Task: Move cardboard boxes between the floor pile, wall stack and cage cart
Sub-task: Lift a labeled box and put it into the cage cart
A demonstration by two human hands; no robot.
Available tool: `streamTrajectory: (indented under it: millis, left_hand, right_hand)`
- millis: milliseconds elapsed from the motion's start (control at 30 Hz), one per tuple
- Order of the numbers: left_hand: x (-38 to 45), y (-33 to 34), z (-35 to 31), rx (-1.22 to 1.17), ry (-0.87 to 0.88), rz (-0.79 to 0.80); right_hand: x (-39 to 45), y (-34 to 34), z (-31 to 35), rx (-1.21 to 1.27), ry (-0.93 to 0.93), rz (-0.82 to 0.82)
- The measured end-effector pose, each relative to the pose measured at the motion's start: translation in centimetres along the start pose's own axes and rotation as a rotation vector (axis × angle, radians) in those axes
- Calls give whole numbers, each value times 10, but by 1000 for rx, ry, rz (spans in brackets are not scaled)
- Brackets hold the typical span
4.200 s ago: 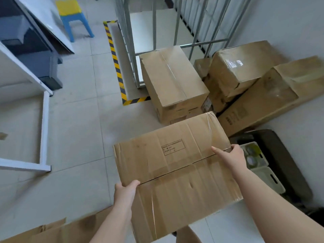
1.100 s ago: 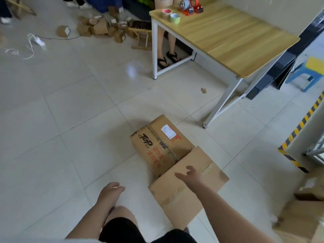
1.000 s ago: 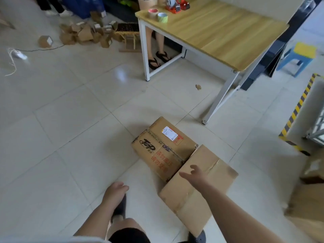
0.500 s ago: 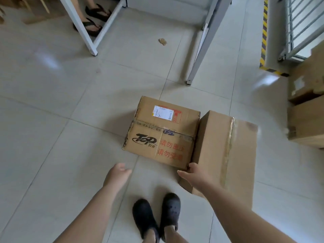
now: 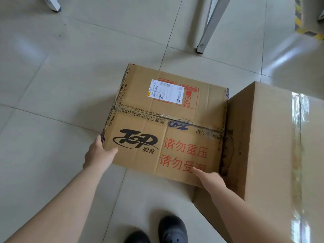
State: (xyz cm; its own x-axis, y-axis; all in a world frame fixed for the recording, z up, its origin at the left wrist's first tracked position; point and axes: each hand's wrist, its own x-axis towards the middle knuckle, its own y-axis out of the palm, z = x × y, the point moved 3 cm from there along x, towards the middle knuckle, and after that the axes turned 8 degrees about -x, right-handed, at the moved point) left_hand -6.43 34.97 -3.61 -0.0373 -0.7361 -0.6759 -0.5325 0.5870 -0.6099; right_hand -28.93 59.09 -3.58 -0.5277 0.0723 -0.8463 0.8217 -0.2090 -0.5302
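head cam | steep downward, near-vertical perhaps | close above floor (image 5: 52, 85)

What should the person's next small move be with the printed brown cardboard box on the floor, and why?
Probably curl the fingers under the printed brown cardboard box and lift it. The left hand already rests on its near left corner and the right hand on its near right edge, beside the plain taped cardboard box, but it sits flat on the tiled floor.

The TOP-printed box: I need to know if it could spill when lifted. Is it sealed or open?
Sealed. The TOP-printed box has both top flaps flat and meeting, with clear tape along their seam; no gap shows.
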Motion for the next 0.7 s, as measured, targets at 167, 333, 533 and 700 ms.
streamTrajectory:
  millis: [167,333,533,700]
  left_hand:
    - [42,10,-1,-67,-64,14]
    - [75,-13,-4,-48,-47,-22]
    - [75,-44,47,-64,-242,-55]
    - [89,-37,23,-335,-138,-54]
  right_hand:
    - [21,11,6,-12,173,-166]
    - [32,18,24,-89,2,-154]
    - [38,2,53,-57,-120,-111]
    - [52,-6,107,83,-367,-180]
